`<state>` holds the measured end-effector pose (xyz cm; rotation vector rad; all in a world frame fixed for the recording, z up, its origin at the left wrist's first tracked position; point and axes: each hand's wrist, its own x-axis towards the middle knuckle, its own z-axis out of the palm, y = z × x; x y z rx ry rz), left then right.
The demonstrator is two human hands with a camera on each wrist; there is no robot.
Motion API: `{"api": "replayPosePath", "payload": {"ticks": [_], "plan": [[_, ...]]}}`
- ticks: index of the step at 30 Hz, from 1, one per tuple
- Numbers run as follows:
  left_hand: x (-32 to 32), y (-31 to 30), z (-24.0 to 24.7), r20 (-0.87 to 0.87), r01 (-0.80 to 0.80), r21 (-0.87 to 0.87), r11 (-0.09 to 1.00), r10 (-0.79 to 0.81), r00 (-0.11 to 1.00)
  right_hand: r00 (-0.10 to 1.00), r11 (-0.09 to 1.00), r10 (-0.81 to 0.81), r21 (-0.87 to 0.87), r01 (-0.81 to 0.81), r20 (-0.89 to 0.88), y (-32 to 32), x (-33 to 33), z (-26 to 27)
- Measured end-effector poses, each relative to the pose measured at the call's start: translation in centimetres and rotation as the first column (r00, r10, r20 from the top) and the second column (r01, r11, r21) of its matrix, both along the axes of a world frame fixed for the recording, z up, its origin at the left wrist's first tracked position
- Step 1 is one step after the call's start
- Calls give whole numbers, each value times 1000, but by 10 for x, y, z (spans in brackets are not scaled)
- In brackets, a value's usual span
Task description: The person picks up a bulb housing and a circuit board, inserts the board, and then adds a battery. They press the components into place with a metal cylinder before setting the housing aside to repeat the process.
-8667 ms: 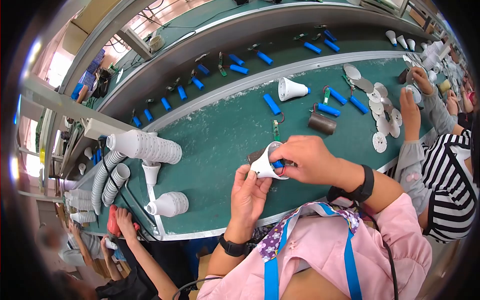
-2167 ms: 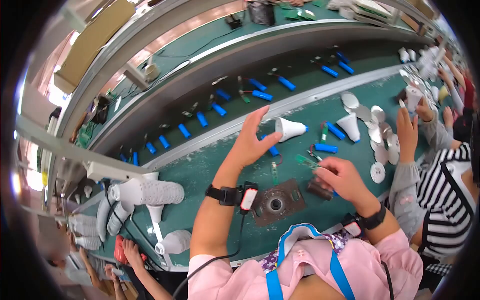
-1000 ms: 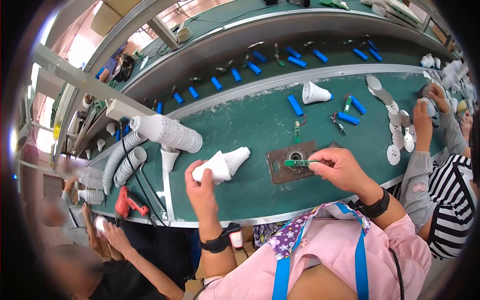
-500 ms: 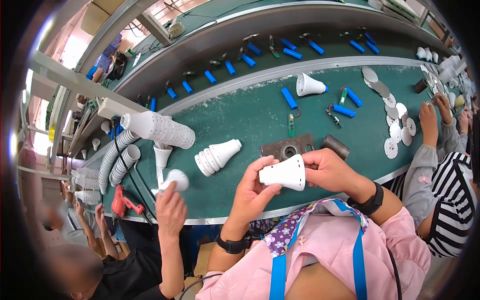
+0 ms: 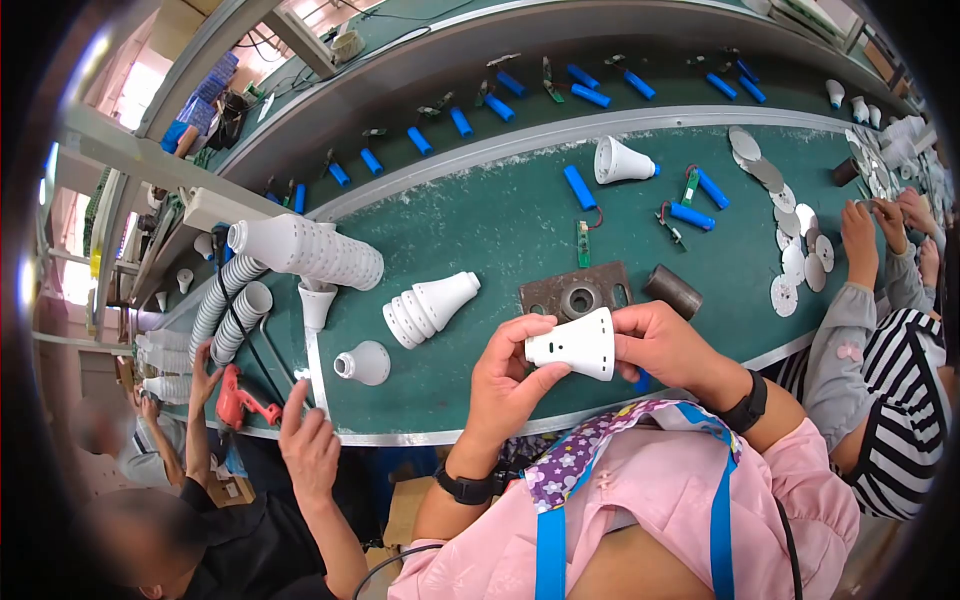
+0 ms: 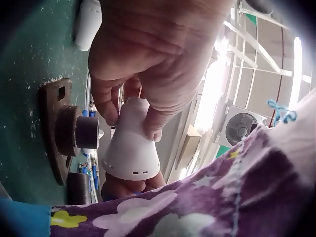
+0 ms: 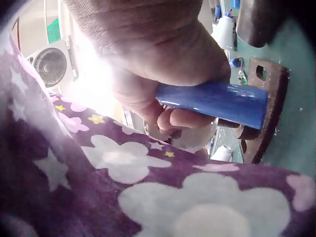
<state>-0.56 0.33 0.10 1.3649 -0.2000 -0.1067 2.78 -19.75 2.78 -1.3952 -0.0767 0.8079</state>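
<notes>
In the head view, a white tapered lamp housing (image 5: 580, 343) is held sideways near the front of the bench. My left hand (image 5: 508, 378) grips its narrow end between thumb and fingers, as the left wrist view also shows. My right hand (image 5: 668, 345) is at the slotted wide end, its fingertips at the rim. Within the right hand's curled fingers lies a blue cylindrical battery (image 7: 219, 104), seen in the right wrist view. The inside of the housing is hidden. Just beyond the hands sits a brown metal plate (image 5: 540, 297) with a round collar.
A dark metal cylinder (image 5: 674, 291) lies right of the plate. Farther back are batteries wired to circuit boards (image 5: 584, 243) and a housing (image 5: 622, 160). Nested housings (image 5: 418, 312) lie left; metal discs (image 5: 783, 296) lie right. Other people work at both sides; a red power tool (image 5: 236, 397) is nearby.
My left hand has brought a housing from the left group to my right hand. The green board my right hand pinched is now out of sight. A neighbour's hand has set down a housing.
</notes>
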Motion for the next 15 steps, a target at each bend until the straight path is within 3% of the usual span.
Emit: {"api": "replayPosePath", "payload": {"ticks": [15], "plan": [[3,0,-4,70,-12,70,998,7,998,996,999,-39,-17,38,-75,6,0,5]]}}
